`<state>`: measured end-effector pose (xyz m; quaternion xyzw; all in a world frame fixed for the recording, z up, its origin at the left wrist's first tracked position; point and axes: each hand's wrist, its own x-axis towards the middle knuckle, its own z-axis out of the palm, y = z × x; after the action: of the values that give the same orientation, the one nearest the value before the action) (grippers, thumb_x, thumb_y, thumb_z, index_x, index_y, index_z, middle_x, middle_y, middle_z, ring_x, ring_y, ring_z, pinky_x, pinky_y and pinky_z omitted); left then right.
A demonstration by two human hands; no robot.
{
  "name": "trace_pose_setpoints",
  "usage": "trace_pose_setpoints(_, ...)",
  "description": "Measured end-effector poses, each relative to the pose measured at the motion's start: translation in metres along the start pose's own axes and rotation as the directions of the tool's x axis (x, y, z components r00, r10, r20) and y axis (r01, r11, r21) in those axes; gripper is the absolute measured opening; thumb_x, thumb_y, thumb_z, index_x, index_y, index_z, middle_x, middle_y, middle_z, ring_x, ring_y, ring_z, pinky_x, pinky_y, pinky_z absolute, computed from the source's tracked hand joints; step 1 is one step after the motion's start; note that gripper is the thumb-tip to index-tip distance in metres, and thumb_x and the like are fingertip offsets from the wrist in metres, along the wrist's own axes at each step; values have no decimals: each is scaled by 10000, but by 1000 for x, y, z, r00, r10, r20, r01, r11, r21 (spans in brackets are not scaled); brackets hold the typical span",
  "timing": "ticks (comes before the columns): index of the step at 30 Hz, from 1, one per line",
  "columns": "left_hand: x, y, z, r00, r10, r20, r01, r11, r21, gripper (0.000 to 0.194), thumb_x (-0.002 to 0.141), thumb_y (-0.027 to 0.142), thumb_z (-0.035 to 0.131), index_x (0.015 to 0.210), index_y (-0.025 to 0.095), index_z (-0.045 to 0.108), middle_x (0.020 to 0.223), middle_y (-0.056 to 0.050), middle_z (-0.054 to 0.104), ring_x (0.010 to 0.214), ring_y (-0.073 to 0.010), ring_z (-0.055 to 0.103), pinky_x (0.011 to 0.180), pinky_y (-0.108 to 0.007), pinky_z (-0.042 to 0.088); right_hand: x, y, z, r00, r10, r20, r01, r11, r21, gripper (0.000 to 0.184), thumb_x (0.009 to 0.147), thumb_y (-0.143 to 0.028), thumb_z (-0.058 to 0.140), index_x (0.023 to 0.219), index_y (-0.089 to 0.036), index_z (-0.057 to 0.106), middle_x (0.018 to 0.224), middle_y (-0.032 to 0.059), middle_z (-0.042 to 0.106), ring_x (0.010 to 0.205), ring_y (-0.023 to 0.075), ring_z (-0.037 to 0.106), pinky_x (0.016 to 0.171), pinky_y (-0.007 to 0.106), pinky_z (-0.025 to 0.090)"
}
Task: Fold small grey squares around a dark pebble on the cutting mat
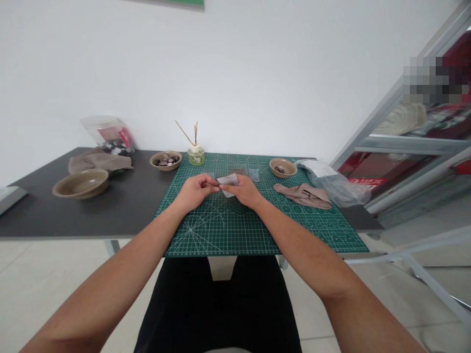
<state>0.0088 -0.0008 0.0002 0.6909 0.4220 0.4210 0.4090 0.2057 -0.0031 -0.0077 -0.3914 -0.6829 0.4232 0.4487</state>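
Over the green cutting mat (198,235), my two hands meet at a small greyish, folded flat piece (228,180), whose material I cannot make out. My right hand (247,190) grips its right part with the thumb on top. The fingers of my left hand (196,191) are pinched together at its left edge. Just behind the hands lie a brown square piece (238,172) and a small bluish translucent packet (253,175), partly hidden.
To the right are a bowl with a few dark pieces (283,167), a brown cloth (305,195) and a clear plastic bag (342,186). At left stand a bowl of dark pieces (165,161), a reed diffuser (196,154), another bowl (81,184), a cloth (99,162) and a filled pouch (110,135).
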Motion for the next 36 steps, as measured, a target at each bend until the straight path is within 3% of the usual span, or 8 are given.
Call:
trace_pose_setpoints(9, 0, -2, -1, 1000, 24, -1, -24, 1000, -8, 209, 681, 337, 783, 763, 175, 681, 743, -12, 698, 686, -141, 600, 682, -280, 458, 0, 3, 1, 997, -73, -9, 71, 991, -116, 342, 772, -505, 699, 864, -179, 651, 770, 0, 653, 702, 133, 550, 665, 249, 430)
trace_pose_setpoints(20, -1, 1, -1, 999, 37, -9, -36, 999, 21, 206, 689, 342, 774, 760, 171, 683, 743, -16, 700, 685, -142, 595, 682, -282, 458, 0, 5, 0, 997, -57, -47, 53, 995, -80, 322, 747, -464, 741, 871, -176, 669, 793, 6, 670, 701, 136, 561, 665, 254, 431)
trace_pose_setpoints(28, 0, -2, 0, 999, 46, -11, -46, 999, 2, 209, 683, 343, 778, 758, 171, 684, 755, -16, 705, 694, -145, 606, 697, -288, 469, 1, 9, 1, 993, -117, 13, 118, 990, -73, 335, 795, -497, 691, 890, -179, 649, 751, -14, 618, 674, 121, 522, 656, 245, 409)
trace_pose_setpoints(36, -1, 0, -1, 999, 44, -21, -44, 999, 29, 239, 685, 371, 792, 769, 169, 697, 755, -20, 714, 682, -144, 614, 681, -284, 476, -2, -1, 1, 992, -103, -71, 97, 991, -90, 289, 771, -453, 724, 817, -176, 654, 694, -29, 600, 628, 110, 500, 621, 240, 388)
